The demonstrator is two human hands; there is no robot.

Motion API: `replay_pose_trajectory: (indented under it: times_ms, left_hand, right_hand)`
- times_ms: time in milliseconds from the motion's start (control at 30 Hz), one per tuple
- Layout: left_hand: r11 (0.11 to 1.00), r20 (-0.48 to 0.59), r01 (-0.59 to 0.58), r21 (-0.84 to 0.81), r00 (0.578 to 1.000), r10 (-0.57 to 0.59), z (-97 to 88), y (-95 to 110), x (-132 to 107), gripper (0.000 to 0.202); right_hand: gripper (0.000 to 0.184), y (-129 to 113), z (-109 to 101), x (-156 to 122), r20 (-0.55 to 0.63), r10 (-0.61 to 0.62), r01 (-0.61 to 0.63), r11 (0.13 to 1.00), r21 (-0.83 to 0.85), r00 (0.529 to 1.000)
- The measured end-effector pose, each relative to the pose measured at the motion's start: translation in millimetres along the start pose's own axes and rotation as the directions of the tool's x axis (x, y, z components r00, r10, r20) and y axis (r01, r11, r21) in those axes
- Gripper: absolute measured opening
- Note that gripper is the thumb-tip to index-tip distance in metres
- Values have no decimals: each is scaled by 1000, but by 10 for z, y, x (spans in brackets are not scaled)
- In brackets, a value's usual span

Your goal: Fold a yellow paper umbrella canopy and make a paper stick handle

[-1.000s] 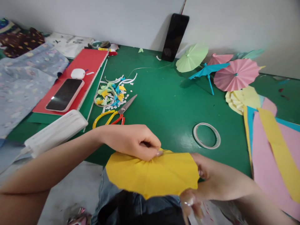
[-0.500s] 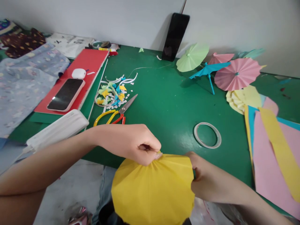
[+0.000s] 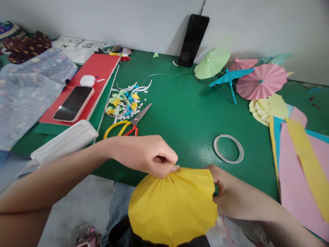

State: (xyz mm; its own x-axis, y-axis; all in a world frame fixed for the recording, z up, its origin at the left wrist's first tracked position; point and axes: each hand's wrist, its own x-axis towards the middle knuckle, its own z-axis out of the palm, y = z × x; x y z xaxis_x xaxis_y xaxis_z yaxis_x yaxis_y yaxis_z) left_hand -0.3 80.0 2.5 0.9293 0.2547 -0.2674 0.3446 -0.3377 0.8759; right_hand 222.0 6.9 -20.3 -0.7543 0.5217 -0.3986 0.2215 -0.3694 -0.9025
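Observation:
I hold a pleated yellow paper disc (image 3: 172, 206) over the near edge of the green table (image 3: 185, 113). My left hand (image 3: 146, 156) pinches the disc's top rim between thumb and fingers. At the disc's right rim my right hand (image 3: 226, 197) grips it, with the fingers partly hidden behind the paper. A white tape ring (image 3: 228, 148) lies flat just beyond my right hand. Yellow-and-red scissors (image 3: 128, 124) lie beyond my left hand.
Finished paper umbrellas, green (image 3: 212, 62), blue (image 3: 228, 78) and pink (image 3: 260, 81), stand at the back right. Coloured paper strips (image 3: 298, 164) lie at the right. Paper scraps (image 3: 123, 101), a phone (image 3: 74, 103) on a red board, a white case (image 3: 64, 142) and a propped black phone (image 3: 193, 40) are around.
The yellow disc has tipped from lying fairly flat to facing me and shifted slightly right. My right hand slid from under the disc to its right rim. My left hand kept its pinch.

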Motion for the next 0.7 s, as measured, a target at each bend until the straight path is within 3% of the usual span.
replay_pose_trajectory:
  times_ms: [200,400,700]
  left_hand:
    - [999,-16,6,-34,1000,-6,4,-38,22,37]
    - [998,-34,21,-57,999,-23,-33,-52,36,37]
    - [996,-82,71,-45,994,-74,-98,-85,72,36]
  right_hand:
    - [14,-6,-43,2,6,73,-73,997,11,997]
    - [11,23,-59,54,-84,23,-20,999,38,996]
    - [37,-25,-23,161,-166,-40,66,986,154,985]
